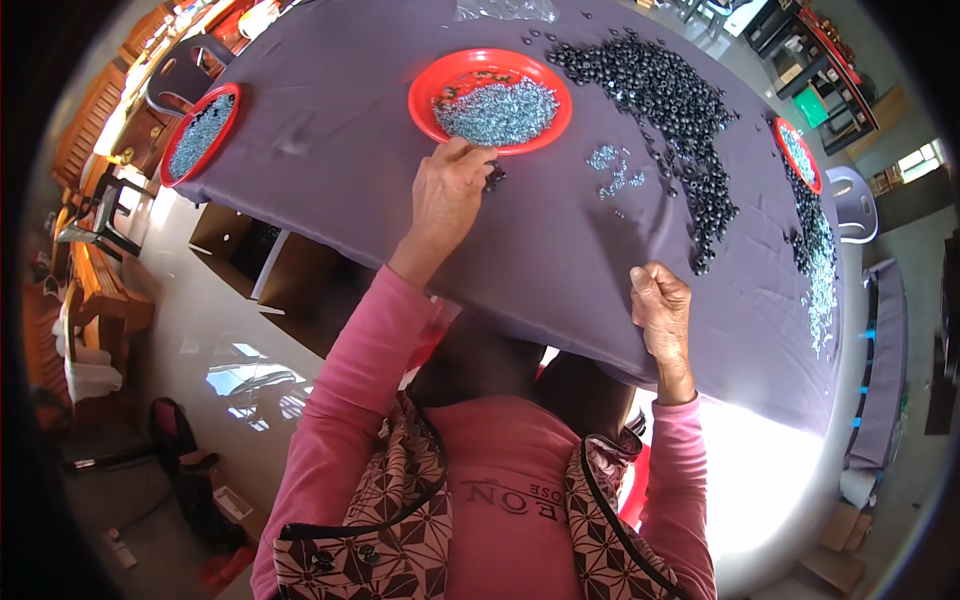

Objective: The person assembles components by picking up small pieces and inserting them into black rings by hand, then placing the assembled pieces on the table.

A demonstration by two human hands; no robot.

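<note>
My left hand is at the near rim of a red plate, its fingers bent and pinched together; what they hold, if anything, is hidden. Small silvery-blue pieces, like beads, cover much of that plate. A few black beads lie on the cloth just right of those fingers. Farther right, my right hand is closed in a fist above the cloth near the table's front edge. Its contents cannot be seen. A small scatter of silvery-blue pieces lies on the cloth beyond the fist.
A long heap of black beads spreads over the purple-grey tablecloth. Another red plate sits at the left edge, a third at the right. Silvery pieces spill along the right edge. A clear plastic bag lies at the far side.
</note>
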